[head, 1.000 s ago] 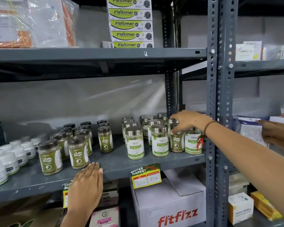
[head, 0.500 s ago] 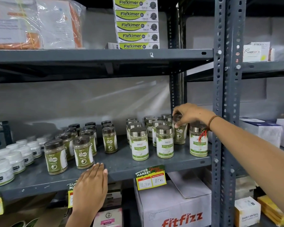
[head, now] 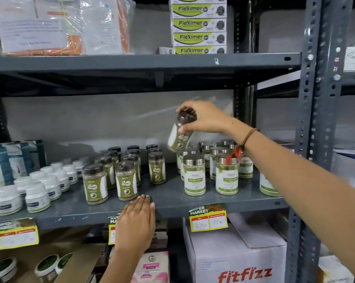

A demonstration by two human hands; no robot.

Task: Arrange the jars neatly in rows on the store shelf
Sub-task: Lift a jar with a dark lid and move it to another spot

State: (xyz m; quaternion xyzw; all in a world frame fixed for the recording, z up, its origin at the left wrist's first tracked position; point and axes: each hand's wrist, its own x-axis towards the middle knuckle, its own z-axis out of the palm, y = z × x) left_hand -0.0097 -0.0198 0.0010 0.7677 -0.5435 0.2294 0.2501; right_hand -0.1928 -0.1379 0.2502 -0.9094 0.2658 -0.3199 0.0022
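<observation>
My right hand (head: 205, 119) grips a dark-lidded green jar (head: 179, 137) by its top, tilted in the air above the grey middle shelf (head: 172, 199). Below it, on the shelf's right part, stand several silver-lidded jars (head: 194, 174) with white and green labels. Several more dark-lidded green jars (head: 126, 180) stand in rows at the shelf's middle. My left hand (head: 136, 219) lies flat on the shelf's front edge, fingers together, holding nothing.
Small white tubs (head: 36, 197) fill the shelf's left end, with blue boxes (head: 11, 160) behind them. Yellow price tags (head: 209, 218) hang off the front edge. A grey upright post (head: 313, 139) stands at the right. A fitfizz carton (head: 234, 260) sits below; Fleximer boxes (head: 199, 29) are stacked above.
My right hand has lifted the dark-lidded jar out from among the silver-lidded jars and carried it up and to the left. My left hand has stayed on the shelf edge.
</observation>
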